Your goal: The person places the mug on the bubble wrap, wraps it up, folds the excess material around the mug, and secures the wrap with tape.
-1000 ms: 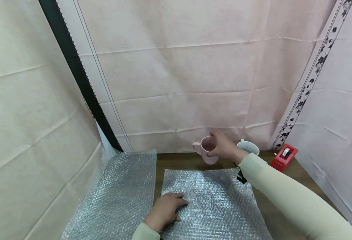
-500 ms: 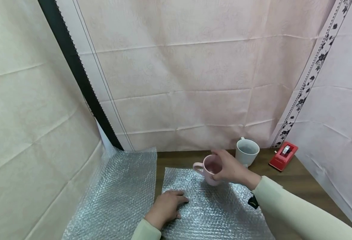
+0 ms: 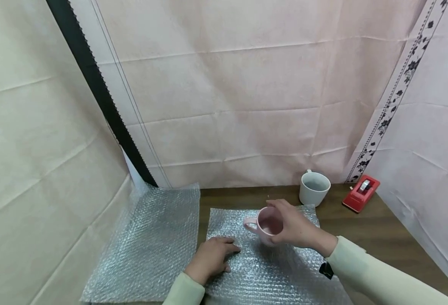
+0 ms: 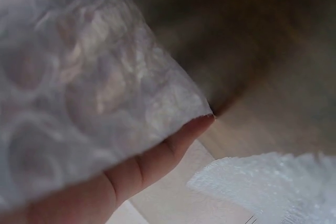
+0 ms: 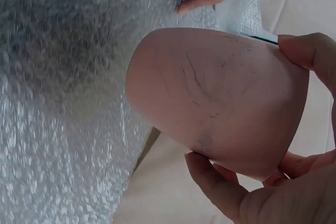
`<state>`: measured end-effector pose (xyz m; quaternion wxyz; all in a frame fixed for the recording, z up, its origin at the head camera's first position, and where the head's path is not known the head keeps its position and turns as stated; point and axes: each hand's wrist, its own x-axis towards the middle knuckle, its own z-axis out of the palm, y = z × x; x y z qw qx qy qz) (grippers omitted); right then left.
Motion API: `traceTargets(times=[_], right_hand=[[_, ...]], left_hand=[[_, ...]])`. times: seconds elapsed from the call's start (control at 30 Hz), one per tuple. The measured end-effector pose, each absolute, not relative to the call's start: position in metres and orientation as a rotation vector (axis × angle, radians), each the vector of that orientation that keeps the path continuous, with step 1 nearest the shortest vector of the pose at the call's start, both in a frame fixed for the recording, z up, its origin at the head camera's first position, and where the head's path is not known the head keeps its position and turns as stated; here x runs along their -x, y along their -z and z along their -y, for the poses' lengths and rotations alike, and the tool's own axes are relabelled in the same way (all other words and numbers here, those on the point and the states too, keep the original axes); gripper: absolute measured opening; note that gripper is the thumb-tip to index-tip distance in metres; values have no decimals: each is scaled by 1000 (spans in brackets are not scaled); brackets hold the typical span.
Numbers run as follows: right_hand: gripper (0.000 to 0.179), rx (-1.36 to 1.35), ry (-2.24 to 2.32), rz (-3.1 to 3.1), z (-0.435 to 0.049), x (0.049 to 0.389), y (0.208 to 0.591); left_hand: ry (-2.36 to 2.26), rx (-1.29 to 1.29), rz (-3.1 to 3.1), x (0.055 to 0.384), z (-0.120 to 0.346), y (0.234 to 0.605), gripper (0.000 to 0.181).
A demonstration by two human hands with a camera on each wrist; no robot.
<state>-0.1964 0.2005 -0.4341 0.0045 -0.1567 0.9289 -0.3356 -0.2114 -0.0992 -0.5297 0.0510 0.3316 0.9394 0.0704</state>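
Observation:
A pink mug (image 3: 263, 235) is gripped near its rim by my right hand (image 3: 298, 226), above the far part of a bubble wrap sheet (image 3: 262, 279). Its handle points left and its mouth tilts toward the head camera. In the right wrist view, thumb and fingers span the side of the mug (image 5: 220, 103), which shows dark scuff marks. Whether its base touches the sheet cannot be told. My left hand (image 3: 212, 256) rests on the sheet's left edge, fingers extended. A finger (image 4: 152, 163) runs along the bubble wrap (image 4: 100, 77) edge in the left wrist view.
Behind the sheet stands a white mug (image 3: 313, 190), with a red tape dispenser (image 3: 361, 194) to its right. Another bubble wrap piece (image 3: 151, 250) covers the left of the wooden table (image 3: 384, 245). Hanging cloth (image 3: 246, 106) encloses the back and sides.
My right hand has brought the pink mug from the back of the table nearer, over the bubble wrap sheet. The left hand stays in place on the sheet.

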Motion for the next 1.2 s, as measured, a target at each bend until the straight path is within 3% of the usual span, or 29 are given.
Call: traceTargets(times=[0.7,1.2], right_hand=[[104,607,985,-2881,-187,175,449],[105,607,936,-2903,-193,180,464]], left_hand=[[-191,-1030,-2861,213,101,527,63],[-198,-1016,-2864,210,100,528,64]])
